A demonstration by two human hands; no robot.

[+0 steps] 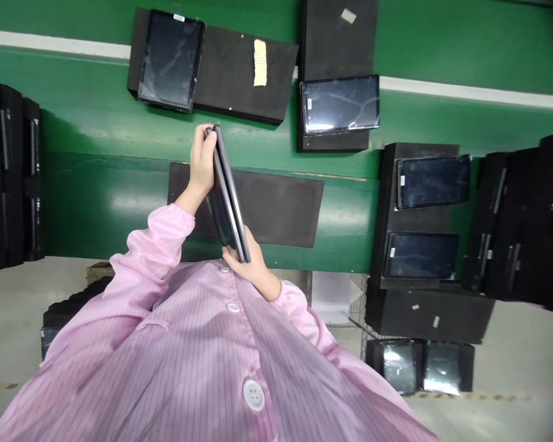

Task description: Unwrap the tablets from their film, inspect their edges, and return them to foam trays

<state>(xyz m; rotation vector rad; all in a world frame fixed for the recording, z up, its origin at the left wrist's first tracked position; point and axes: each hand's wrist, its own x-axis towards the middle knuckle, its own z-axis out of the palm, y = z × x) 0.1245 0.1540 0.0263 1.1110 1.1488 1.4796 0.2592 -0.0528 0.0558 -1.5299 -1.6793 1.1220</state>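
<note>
Two dark tablets (229, 190) are held together on edge, face to face or back to back, above the bench; I cannot tell which sides meet. My left hand (203, 161) is closed around their far end, fingers over the top edges. At the near end, close to my chest, my right hand (249, 259) grips the same pair from below, thumb on the left side. Beneath them lies a flat black mat (276, 205), partly hidden by the tablets and my left arm.
A tablet (171, 60) rests on a black foam block (244, 73) at the back. Another tablet (341, 104) lies on a second block to its right. More tablets (433, 181) sit in black holders at right. Black slotted racks (9, 172) stand at far left.
</note>
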